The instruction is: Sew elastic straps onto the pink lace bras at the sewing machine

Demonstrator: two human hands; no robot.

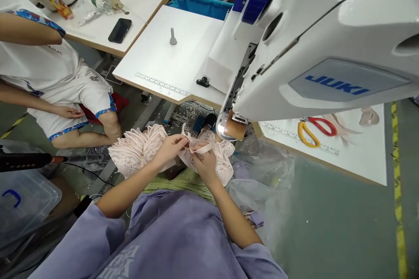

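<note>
Pale pink lace bras (140, 147) lie in a stack across my lap, their moulded cups bunched together on the left. More lace cups (225, 163) show at the right, beside my wrist. My left hand (172, 148) pinches the edge of a bra with thumb and fingertips. Close by, my right hand (206, 163) is closed on the same bra, where a pale pink strap (202, 148) crosses over the fingers. The exact spot between the fingertips is too small to make out.
A white JUKI sewing machine (314, 52) overhangs at right, its metal arm end (229, 126) near my right hand. Scissors (317, 130) with red and yellow handles lie on the right tabletop (366, 161). A seated person (59, 74) is at left; a phone (120, 30) lies on that table.
</note>
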